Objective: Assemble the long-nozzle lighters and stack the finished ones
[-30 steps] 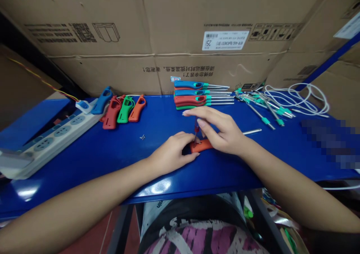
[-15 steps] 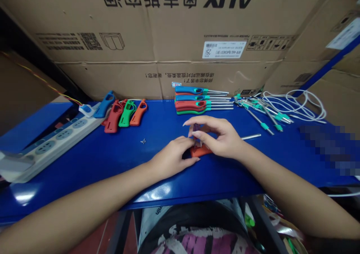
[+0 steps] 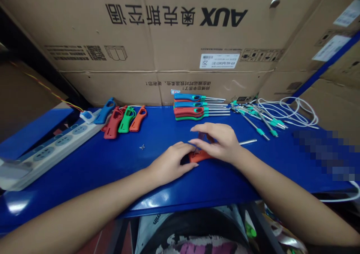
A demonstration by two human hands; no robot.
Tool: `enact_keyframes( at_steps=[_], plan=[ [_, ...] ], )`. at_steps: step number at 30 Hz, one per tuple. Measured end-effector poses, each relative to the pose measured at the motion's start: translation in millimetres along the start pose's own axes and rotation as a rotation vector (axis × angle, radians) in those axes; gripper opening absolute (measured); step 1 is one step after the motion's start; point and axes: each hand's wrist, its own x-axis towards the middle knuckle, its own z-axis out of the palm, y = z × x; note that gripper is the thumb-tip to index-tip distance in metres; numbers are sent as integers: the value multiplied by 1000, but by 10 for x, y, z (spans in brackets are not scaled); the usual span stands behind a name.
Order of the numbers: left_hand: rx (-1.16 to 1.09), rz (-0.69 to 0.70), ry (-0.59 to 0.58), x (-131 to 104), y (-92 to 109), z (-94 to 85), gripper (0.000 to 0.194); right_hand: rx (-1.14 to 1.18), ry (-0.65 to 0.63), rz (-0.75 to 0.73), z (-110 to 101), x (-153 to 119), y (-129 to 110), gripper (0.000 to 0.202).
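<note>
An orange gas lighter (image 3: 201,156) lies flat on the blue table in front of me, its metal tube showing beyond my right wrist. My left hand (image 3: 170,161) is closed on the lighter's handle end, thumb along the near side. Above it, my right hand (image 3: 222,141) pinches a small screwdriver (image 3: 200,136) with a see-through purplish handle. The screwdriver stands nearly upright, its shaft down at the lighter; where the tip meets it is too small to tell. A few tiny screws (image 3: 142,147) lie to the left of my hands.
Several lighter handles (image 3: 137,119) rest at the back left beside a white power strip (image 3: 62,141). Stacked lighters (image 3: 188,111) stand at the back middle. Metal tubes with green ends (image 3: 260,124) and a white cable (image 3: 303,108) lie right. A cardboard box (image 3: 157,55) walls the back.
The camera view has tilted slightly upward. Both hands stay at the orange lighter; the right fingers have shifted a little around the screwdriver handle.
</note>
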Motion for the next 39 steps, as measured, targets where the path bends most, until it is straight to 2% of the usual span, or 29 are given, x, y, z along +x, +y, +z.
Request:
enact_keyframes(
  at_steps=[3, 5, 8, 11, 14, 16, 19, 21, 23, 26, 28, 30, 32, 34, 36, 39],
  plan=[
    [3, -28, -10, 6, 2, -2, 23, 177, -99, 84, -14, 19, -26, 33],
    [8, -35, -14, 8, 7, -4, 21, 254, -107, 135, -15, 29, -36, 31],
    [-4, -9, -3, 6, 11, -3, 24, 71, -12, 33, -21, 19, -7, 14],
    [-18, 4, 2, 4, 13, -2, 27, -44, -21, -48, -32, -5, 20, 18],
    [-4, -10, 2, 7, 15, -3, 21, 175, -114, 105, -21, -5, -2, 36],
    [1, -11, 4, 9, 15, -4, 20, 260, -114, 181, -11, 4, -21, 36],
    [-2, -6, -1, 10, 15, -2, 23, 93, -10, 96, -19, 11, -23, 21],
    [-5, 1, 1, 10, 15, -1, 26, -4, 4, 2, -32, 10, -22, 21],
    [-3, -3, 4, 9, 16, 1, 23, 66, -66, 17, -34, 9, -33, 29],
    [12, -11, 6, 8, 16, 2, 17, 290, -163, 164, -11, 10, -55, 38],
    [22, -11, 7, 8, 15, 4, 17, 269, -112, 177, 1, 6, -50, 31],
    [16, -3, 7, 7, 14, 5, 18, 117, -22, 92, -3, -3, -29, 23],
    [0, 7, 9, 6, 16, 3, 21, 16, -7, -8, -13, -8, -15, 24],
    [6, 0, 7, 6, 19, 0, 20, 77, -56, -3, -14, -2, -26, 26],
    [21, -18, 2, 4, 21, -2, 17, 223, -97, 88, 0, 13, -55, 30],
    [16, -21, 8, -3, 15, 5, 17, 252, -39, 113, 22, 29, -80, 20]
  ],
)
